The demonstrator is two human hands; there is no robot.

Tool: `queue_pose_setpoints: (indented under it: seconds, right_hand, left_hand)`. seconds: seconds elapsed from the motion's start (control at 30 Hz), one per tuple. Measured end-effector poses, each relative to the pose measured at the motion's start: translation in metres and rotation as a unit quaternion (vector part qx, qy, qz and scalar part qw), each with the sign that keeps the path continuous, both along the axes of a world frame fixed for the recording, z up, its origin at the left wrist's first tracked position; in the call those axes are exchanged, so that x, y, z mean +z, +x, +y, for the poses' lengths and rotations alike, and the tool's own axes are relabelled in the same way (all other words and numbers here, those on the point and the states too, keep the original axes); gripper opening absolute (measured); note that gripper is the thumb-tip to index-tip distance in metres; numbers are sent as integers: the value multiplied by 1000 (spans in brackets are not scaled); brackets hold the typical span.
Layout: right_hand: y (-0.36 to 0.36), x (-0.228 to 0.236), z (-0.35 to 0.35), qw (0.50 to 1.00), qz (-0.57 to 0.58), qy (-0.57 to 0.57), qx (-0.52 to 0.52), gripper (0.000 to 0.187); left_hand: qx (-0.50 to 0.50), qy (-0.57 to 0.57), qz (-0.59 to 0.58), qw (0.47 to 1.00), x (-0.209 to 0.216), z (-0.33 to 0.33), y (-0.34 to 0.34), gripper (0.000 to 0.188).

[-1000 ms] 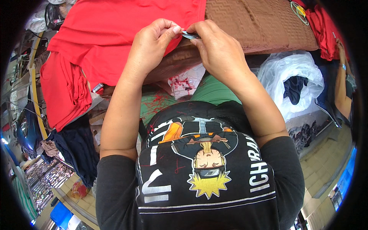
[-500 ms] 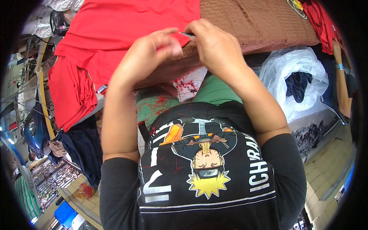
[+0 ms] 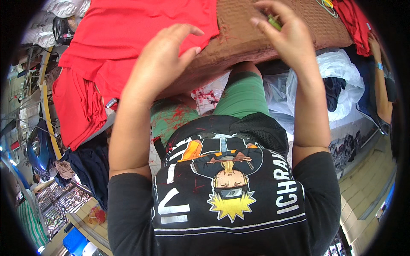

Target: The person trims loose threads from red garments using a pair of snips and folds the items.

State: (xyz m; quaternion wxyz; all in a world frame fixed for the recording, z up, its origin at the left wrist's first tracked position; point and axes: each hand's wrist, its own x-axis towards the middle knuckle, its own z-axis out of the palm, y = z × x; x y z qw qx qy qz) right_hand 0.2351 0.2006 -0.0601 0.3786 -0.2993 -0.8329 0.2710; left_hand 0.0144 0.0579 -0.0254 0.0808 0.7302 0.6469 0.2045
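My left hand (image 3: 164, 57) hovers over the near edge of a red garment (image 3: 145, 30), thumb and fingers apart and nothing in them. The garment lies spread over a padded surface covered in brown quilted cloth (image 3: 247, 38). Farther right, above the brown cloth, my right hand (image 3: 292, 36) is closed around small green thread snips (image 3: 274, 22). Most of the snips is hidden by the palm and fingers, and their blades do not show clearly. The right hand is well apart from the red garment.
Folded red cloth (image 3: 79, 104) hangs at the left, with dark blue clothes (image 3: 92, 160) below it. At the right stands a clear plastic bag (image 3: 341, 100) with dark cloth inside. Another person's arm (image 3: 382, 89) reaches to red cloth (image 3: 354, 25). Red threads (image 3: 175, 115) litter my lap.
My hands have parted: the right has moved right and up with the snips, away from the red garment's edge. My left hand has let go of the cloth, which now lies flat.
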Motion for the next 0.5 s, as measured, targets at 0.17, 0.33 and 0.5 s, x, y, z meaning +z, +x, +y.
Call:
queue_pose_setpoints:
  seconds: [0.17, 0.33, 0.5]
  right_hand:
    - [-25, -29, -16, 990, -140, -6, 26, 49]
    - [-50, -49, -20, 986, -167, 1, 10, 40]
    - [-56, -64, -10, 991, -124, 40, 30, 22]
  left_hand:
    - [35, 54, -56, 996, -45, 8, 0, 34]
    - [93, 75, 29, 992, -55, -22, -12, 35]
    - [107, -43, -36, 993, -53, -73, -30, 16]
